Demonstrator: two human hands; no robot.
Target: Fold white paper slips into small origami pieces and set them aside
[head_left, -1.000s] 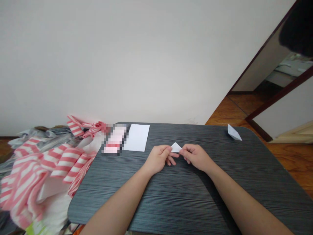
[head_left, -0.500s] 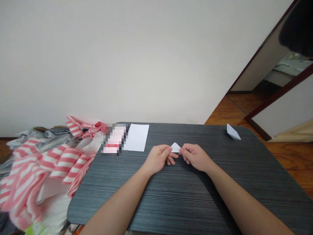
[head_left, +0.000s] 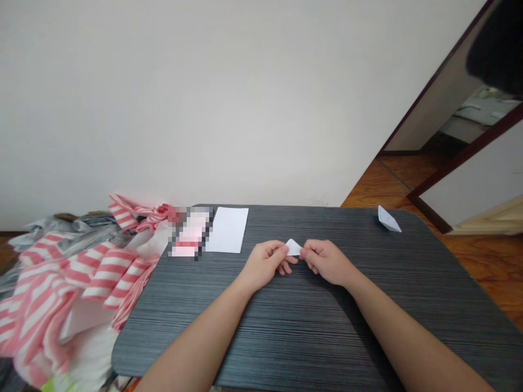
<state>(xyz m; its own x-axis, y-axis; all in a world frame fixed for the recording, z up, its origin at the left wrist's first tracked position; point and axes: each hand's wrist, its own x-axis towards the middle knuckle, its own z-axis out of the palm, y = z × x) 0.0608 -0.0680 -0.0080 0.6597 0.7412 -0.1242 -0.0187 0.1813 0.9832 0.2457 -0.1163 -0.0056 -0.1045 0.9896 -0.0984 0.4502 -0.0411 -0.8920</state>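
Note:
Between my left hand (head_left: 263, 265) and my right hand (head_left: 327, 262) a small white folded paper (head_left: 293, 247) shows as a triangular tip. Both hands pinch it at its sides, and their fingers hide its lower part. Both hands are held just above the dark grey wood-grain table (head_left: 310, 332). Beyond them lie a flat white paper sheet (head_left: 226, 230) and a pixelated pink-and-white item (head_left: 190, 233). At the table's far right corner sits a pale folded paper boat shape (head_left: 388, 219), away from both hands.
A heap of pink-and-white striped cloth (head_left: 77, 288) and grey plastic lies off the table's left edge. A white wall (head_left: 204, 98) stands behind the table. Wooden floor (head_left: 482, 256) and a dark-framed doorway lie to the right.
The whole view has drifted very slightly. My hands and the folded paper stay in almost the same pose, with the same pinch.

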